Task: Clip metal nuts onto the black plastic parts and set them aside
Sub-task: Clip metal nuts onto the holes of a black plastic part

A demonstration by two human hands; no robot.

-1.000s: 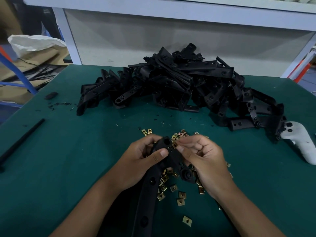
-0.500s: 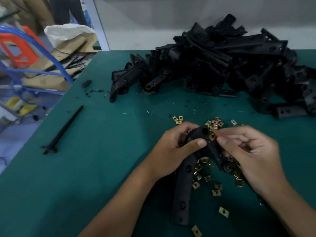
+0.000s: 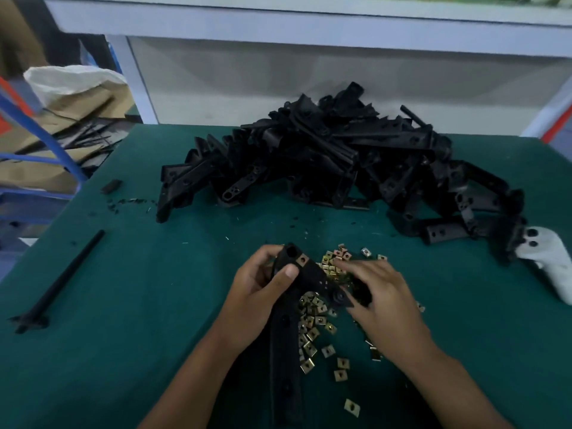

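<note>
A green tabletop (image 3: 130,305) fills the frame, a pile of black parts (image 3: 325,159) at upper centre. The left hand (image 3: 260,292) grips a black plastic part (image 3: 284,329) at centre, one nut (image 3: 302,259) seated near its top. The right hand (image 3: 380,301) lies spread over the loose nuts (image 3: 318,329). It could scatter them or pick two together.

Dim, even light falls from above, leaving soft shadows under the heap of black plastic parts (image 3: 334,162) on the dark green tabletop (image 3: 148,298). The whole frame is slightly soft (the black detail merges), and the wide lens bends the edges.
</note>
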